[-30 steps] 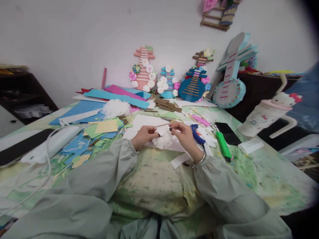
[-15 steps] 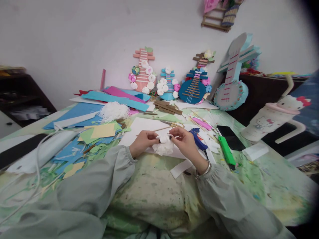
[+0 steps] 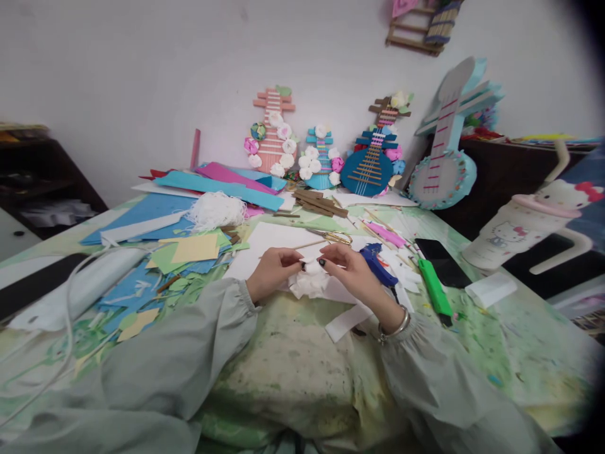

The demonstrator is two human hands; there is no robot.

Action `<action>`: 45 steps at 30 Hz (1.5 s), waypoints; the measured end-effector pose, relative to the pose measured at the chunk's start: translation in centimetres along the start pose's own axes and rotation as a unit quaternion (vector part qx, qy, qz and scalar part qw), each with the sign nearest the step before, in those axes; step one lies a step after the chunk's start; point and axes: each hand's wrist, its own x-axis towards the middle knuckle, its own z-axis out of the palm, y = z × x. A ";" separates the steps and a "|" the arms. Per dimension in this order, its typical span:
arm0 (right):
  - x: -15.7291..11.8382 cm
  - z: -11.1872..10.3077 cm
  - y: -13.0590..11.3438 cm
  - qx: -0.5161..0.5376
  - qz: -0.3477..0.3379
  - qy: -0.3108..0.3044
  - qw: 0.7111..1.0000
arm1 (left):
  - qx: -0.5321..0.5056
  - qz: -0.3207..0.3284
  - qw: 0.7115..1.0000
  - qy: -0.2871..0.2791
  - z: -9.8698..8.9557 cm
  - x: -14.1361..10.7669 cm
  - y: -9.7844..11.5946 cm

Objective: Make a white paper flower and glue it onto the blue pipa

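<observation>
A crumpled, ruffled piece of white crepe paper point(image 3: 309, 284) is held between my two hands, above the front of a white sheet point(image 3: 265, 236). My left hand point(image 3: 275, 272) pinches its left upper edge between thumb and fingers. Opposite it, my right hand point(image 3: 352, 272) pinches the upper right edge, the dark thumbnail showing. Just beyond my fingers lie a thin wooden stick point(image 3: 305, 244) and gold-handled scissors point(image 3: 339, 237). A blue glue gun point(image 3: 378, 265) rests to the right of my right hand. Below that wrist is a white paper strip point(image 3: 348, 323).
On the left are paper scraps point(image 3: 193, 249), a pile of white shredded paper point(image 3: 216, 211) and a white cable point(image 3: 70, 302). A green cutter point(image 3: 435, 291), a phone point(image 3: 443, 261) and a tumbler point(image 3: 515, 230) stand or lie right. Decorated paper lutes point(image 3: 367, 170) lean on the wall.
The pinched upper edge of the crepe paper looks more folded over, and its ruffled part hangs slightly lower left. Both hands keep their hold. The view has shifted slightly.
</observation>
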 end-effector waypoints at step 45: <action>0.7 -8.0 0.3 -0.512 0.229 0.075 0.824 | -0.011 -0.026 0.998 0.058 -0.7 -0.5 1.4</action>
